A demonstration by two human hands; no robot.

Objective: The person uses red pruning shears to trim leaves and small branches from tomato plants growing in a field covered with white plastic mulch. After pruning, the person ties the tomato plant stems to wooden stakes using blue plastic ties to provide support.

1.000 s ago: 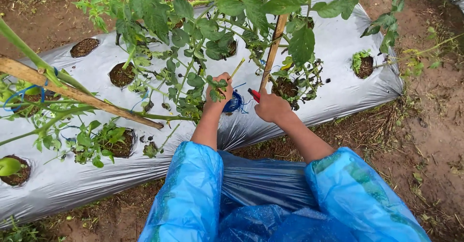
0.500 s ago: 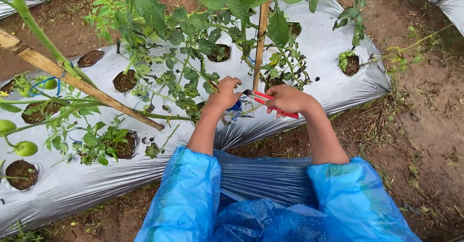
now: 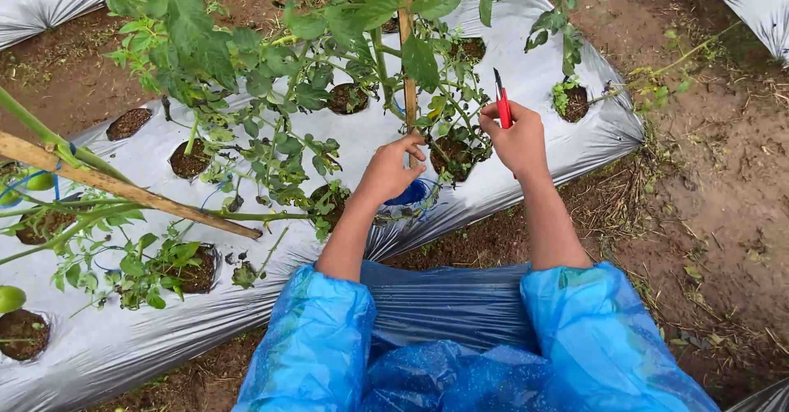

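Seen from above, a person in blue rain sleeves works over a silver mulch sheet [image 3: 526, 75]. The left hand [image 3: 388, 169] curls loosely at a wooden stake [image 3: 405, 50], fingers touching it, steadying the tomato plant [image 3: 271, 67]. The right hand [image 3: 514, 136] grips red snips [image 3: 502, 104], blades upward, clear of the stems.

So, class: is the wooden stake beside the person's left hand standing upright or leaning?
Upright. The wooden stake runs nearly straight up from the planting hole, and the left hand touches its lower part.
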